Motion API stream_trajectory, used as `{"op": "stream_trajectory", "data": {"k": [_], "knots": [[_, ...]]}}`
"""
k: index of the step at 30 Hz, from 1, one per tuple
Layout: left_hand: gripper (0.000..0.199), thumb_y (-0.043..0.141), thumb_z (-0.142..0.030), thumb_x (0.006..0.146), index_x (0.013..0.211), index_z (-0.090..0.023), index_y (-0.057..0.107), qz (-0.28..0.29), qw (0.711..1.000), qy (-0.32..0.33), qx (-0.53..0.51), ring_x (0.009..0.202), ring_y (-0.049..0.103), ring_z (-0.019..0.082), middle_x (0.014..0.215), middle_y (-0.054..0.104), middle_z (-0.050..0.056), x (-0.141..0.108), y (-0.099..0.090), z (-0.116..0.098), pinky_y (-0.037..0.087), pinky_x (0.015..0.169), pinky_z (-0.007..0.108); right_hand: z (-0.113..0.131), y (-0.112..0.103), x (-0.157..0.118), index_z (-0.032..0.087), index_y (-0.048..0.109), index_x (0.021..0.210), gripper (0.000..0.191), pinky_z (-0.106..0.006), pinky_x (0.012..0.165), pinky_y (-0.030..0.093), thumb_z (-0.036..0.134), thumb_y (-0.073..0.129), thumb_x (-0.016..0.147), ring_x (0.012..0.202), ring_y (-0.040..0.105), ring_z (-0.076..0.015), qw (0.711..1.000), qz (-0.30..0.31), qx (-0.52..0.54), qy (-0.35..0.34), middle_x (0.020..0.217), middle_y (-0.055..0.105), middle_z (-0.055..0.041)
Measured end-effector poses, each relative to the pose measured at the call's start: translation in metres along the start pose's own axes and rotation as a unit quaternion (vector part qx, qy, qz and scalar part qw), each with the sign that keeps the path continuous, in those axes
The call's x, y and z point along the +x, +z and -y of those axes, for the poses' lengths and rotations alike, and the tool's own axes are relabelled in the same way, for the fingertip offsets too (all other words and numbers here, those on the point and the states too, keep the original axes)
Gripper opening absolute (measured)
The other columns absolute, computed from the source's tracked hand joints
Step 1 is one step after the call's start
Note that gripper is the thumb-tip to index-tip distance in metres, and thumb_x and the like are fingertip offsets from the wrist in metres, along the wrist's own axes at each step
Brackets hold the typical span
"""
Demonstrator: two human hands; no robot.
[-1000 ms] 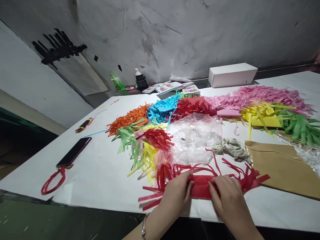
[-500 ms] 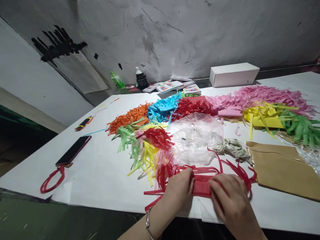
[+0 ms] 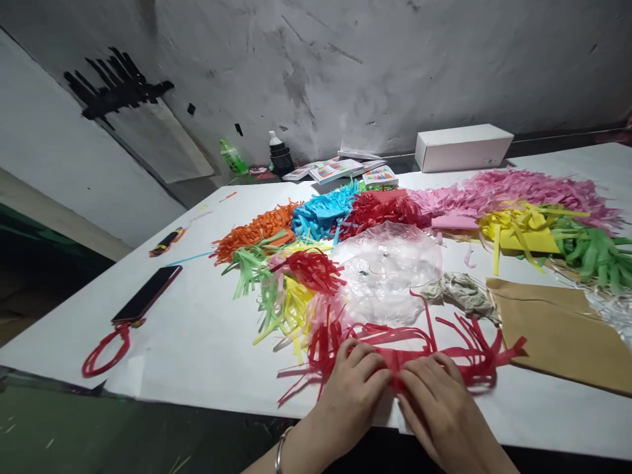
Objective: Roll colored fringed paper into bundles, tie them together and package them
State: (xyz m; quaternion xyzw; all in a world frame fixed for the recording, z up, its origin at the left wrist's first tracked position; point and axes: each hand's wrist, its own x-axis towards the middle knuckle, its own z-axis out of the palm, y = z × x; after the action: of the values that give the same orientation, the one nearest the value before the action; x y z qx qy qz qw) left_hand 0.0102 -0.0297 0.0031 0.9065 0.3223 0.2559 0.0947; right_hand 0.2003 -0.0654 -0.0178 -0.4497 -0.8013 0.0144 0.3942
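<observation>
At the near edge of the bench (image 3: 197, 342), just in front of the crumpled clear plastic (image 3: 390, 270), lies the red fringed paper (image 3: 395, 357), its middle band mostly covered by the left hand (image 3: 358, 388) and right hand (image 3: 439, 401), each grip clamped on it. The left thumb is hidden and both forearms are cut off below. Long, narrow red strips splay and curl loosely towards either side.
</observation>
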Motion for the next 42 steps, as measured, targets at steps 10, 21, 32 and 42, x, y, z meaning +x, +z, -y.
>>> {"op": "stream_trajectory", "data": {"k": [10, 21, 32, 42], "knots": [[0.015, 0.051, -0.017, 0.099, 0.091, -0.019, 0.062, 0.028, 0.997, -0.061, -0.037, 0.088, 0.058, 0.021, 0.091, 0.069, 0.003, -0.005, -0.007, 0.013, 0.04, 0.087, 0.04, -0.024, -0.013, -0.015, 0.019, 0.064, 0.091, 0.028, -0.04, 0.092, 0.034, 0.017, 0.039, 0.104, 0.085, 0.055, -0.0192, 0.999, 0.007, -0.042, 0.029, 0.086, 0.065, -0.0038], [0.017, 0.052, -0.018, 0.096, 0.086, -0.018, 0.065, 0.141, 0.958, -0.223, 0.112, 0.09, 0.059, 0.025, 0.095, 0.064, 0.008, 0.02, -0.006, 0.009, 0.044, 0.079, 0.042, -0.038, -0.004, 0.003, 0.021, 0.057, 0.074, 0.028, -0.041, 0.074, 0.03, 0.022, 0.045, 0.099, 0.072, 0.05, -0.0242, 0.971, 0.052, -0.21, 0.103, 0.071, 0.057, -0.0043], [0.012, 0.07, -0.024, 0.086, 0.094, -0.018, 0.064, 0.056, 0.979, -0.175, 0.086, 0.094, 0.059, 0.028, 0.103, 0.066, 0.01, 0.014, -0.006, 0.01, 0.044, 0.081, 0.043, -0.019, 0.0, 0.008, 0.017, 0.066, 0.088, 0.028, -0.037, 0.09, 0.039, 0.006, 0.043, 0.098, 0.078, 0.056, -0.0174, 0.997, 0.012, -0.056, -0.045, 0.08, 0.065, -0.0045], [0.016, 0.053, -0.015, 0.097, 0.086, -0.02, 0.064, 0.014, 0.999, -0.035, 0.015, 0.086, 0.055, 0.02, 0.085, 0.068, 0.003, 0.01, 0.004, 0.008, 0.037, 0.089, 0.04, -0.009, 0.008, 0.012, 0.018, 0.063, 0.089, 0.03, -0.038, 0.086, 0.034, 0.018, 0.038, 0.104, 0.076, 0.051, -0.0187, 0.998, 0.032, -0.044, -0.018, 0.078, 0.06, -0.0036]]}}
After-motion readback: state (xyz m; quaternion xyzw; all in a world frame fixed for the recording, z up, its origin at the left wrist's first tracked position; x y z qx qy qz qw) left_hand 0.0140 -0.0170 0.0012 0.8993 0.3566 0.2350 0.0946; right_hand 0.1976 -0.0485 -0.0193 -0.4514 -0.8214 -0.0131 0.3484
